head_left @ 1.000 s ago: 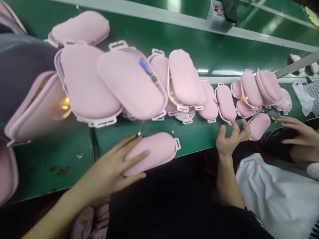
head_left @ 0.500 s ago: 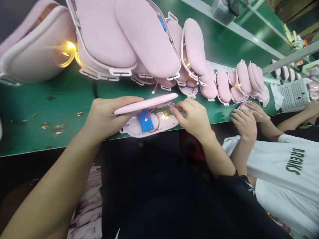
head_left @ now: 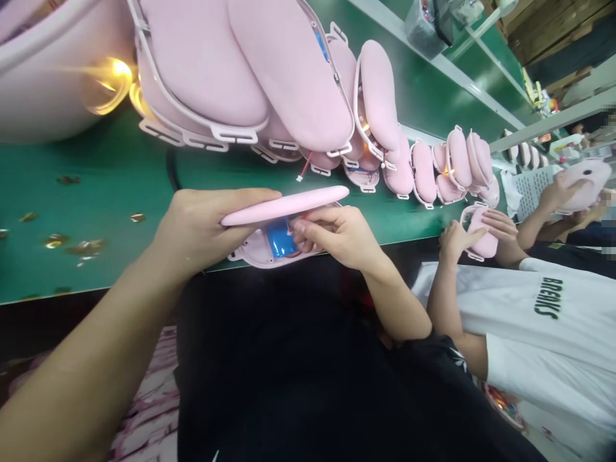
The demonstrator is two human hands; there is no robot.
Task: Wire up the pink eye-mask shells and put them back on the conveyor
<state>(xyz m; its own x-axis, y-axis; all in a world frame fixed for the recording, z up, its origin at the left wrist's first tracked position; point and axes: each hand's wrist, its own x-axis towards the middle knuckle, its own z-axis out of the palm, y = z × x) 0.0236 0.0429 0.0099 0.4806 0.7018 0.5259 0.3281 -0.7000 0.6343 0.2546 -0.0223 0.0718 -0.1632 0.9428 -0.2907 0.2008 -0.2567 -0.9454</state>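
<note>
The pink cover (head_left: 289, 205), a smooth, flat, padded oval, is lifted edge-on, pinched between the left hand's (head_left: 202, 228) thumb and curled fingers. Under it the pale plastic base shell (head_left: 262, 247) lies at the green belt's (head_left: 120, 173) near edge, largely hidden; only part of a blue battery (head_left: 280, 236) shows. The right hand's (head_left: 339, 234) fingers, pressed together, touch beside the battery, their tips covered. Beyond the fingers, glossy pink units (head_left: 298, 77) overlap, cut off above.

Open shell (head_left: 262, 247) at the belt's (head_left: 96, 192) near edge, battery (head_left: 280, 236) inside, lid (head_left: 283, 205) above.
</note>
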